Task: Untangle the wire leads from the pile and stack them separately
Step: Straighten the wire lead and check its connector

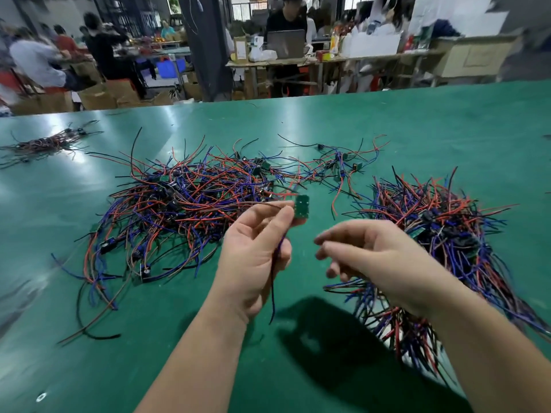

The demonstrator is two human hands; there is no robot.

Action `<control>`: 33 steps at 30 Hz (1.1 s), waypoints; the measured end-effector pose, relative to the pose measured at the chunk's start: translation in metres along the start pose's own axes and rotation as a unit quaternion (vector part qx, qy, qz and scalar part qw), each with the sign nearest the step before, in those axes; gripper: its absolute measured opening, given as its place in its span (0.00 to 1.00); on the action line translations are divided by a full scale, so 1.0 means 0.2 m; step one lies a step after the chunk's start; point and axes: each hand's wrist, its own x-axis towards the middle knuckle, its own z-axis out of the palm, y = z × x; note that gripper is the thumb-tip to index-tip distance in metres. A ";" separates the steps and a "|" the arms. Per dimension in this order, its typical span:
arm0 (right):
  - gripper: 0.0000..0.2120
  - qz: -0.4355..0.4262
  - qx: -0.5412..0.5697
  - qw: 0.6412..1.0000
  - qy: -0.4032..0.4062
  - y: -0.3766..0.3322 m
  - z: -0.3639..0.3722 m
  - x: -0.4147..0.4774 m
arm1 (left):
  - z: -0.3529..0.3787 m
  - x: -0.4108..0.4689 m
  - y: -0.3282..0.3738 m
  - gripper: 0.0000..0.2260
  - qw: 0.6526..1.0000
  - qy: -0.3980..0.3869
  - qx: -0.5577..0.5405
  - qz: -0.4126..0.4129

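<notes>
A tangled pile of red, blue and black wire leads [185, 201] with small green boards spreads over the green table's middle left. To the right lies a more orderly stack of leads [441, 234]. My left hand [253, 254] pinches one wire lead by its small green board [301, 206], lifted above the table; its dark wires hang down past my palm and one strand trails left toward the pile. My right hand [366, 251] hovers just right of it with fingers loosely curled, holding nothing.
A smaller bundle of leads [44, 144] lies at the far left of the green table [298, 368]. A few loose leads [337, 162] sit behind the pile. Beyond the table's far edge are benches, boxes and several people.
</notes>
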 end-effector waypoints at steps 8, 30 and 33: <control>0.15 0.018 0.140 0.989 0.035 0.01 -0.06 0.03 | 0.04 -0.06 -0.08 0.06 0.961 -0.121 0.242 0.065; 0.04 -0.020 0.256 0.951 0.173 0.04 -0.08 0.07 | 0.04 -0.07 -0.09 0.06 0.933 -0.150 0.298 0.136; 0.05 -0.011 0.256 0.951 0.175 0.04 -0.08 0.07 | 0.04 -0.07 -0.07 0.08 0.917 -0.158 0.336 0.145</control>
